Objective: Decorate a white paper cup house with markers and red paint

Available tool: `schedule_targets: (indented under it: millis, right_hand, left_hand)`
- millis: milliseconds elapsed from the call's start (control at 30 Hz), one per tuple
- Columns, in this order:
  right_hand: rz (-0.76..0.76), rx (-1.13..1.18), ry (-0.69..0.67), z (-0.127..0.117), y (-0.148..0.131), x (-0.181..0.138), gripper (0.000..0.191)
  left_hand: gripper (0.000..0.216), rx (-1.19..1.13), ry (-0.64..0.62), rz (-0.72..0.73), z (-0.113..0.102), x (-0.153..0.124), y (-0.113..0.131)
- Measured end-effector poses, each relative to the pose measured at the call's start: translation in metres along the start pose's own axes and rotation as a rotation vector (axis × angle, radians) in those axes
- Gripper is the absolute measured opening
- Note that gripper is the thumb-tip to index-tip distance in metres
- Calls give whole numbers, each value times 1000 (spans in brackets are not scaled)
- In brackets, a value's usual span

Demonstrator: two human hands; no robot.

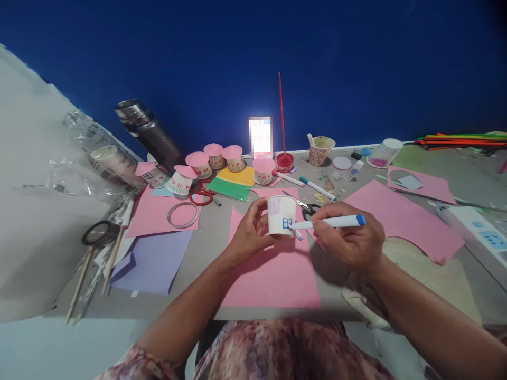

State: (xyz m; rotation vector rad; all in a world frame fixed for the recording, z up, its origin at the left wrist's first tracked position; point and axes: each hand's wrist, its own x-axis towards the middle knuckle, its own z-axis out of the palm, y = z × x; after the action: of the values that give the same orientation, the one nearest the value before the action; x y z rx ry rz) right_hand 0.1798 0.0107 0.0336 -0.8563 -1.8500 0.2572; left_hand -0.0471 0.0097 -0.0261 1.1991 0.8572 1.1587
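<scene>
My left hand (253, 227) grips a white paper cup (276, 224) from its left side, above a sheet of pink paper (273, 279). The cup bears a pale purple patch near its rim and a small blue window outline lower down. A marker (336, 221) with a blue end is pinched in my right hand (352, 240), its tip at the blue window. Just behind the cup, black-handled scissors (308, 210) lie partly hidden by cup and hand. A second pen shows in part beneath the marker.
Several decorated cups with pink paper tops (198, 168) stand at the back left, near a dark thermos (152, 134). Red-handled scissors (202, 197) and a tape roll (182, 215) lie left. At right are cut pink paper (407, 216) and a white power strip (475, 232).
</scene>
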Motion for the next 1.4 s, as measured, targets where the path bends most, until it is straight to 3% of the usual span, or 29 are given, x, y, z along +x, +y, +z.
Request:
schedule_targets:
  millis: [600,1200,1400]
  right_hand:
    - [14,-50,67,3,1,1,16]
    - [13,15,-4,-2,-4,3,15]
    - [113,64,90,0,4,-2,14]
  left_hand:
    - [80,-4,1,-27,-1,-2,-1]
    - [80,-25,25,-50,2,-2,3]
    - [82,0,15,-48,-1,-1,0]
